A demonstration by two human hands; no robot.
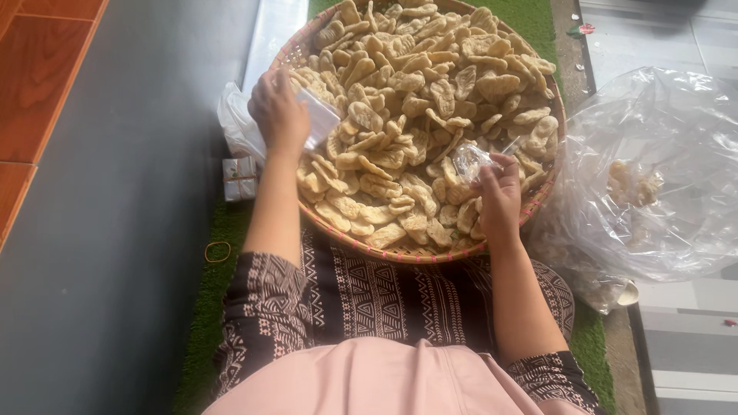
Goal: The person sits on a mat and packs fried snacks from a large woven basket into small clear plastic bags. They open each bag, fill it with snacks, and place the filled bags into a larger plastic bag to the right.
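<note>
Fingers (492, 170) of right hand (500, 198): pinched shut on small clear packet (469, 160), crumpled, apparently with a cracker or two inside; contents blurred, hard to confirm. Left hand (277, 115): fingers curled closed round a flat stack of empty clear bags (321, 117).

Packet: held just above near right part of woven tray (400, 252), over the heap of crackers (415, 100). Long axis roughly up-left to down-right; gathered end toward the fingertips, bulged end pointing up-left toward tray centre. Bag stack: long axis slanting from the palm toward lower right, free end over the crackers.

Tray: resting across lap, on patterned skirt (384, 296), piled high with pale oval crackers.

Alongside: large clear sack (661, 169) to the right, with filled packets inside; small box (240, 178) and rubber band (217, 251) on green mat (201, 323) to the left.

Risks, judged: loose pinch on slick film could let packet slip and spill back into heap; hard squeeze could snap brittle crackers; a knee shift could tip the laden tray.
</note>
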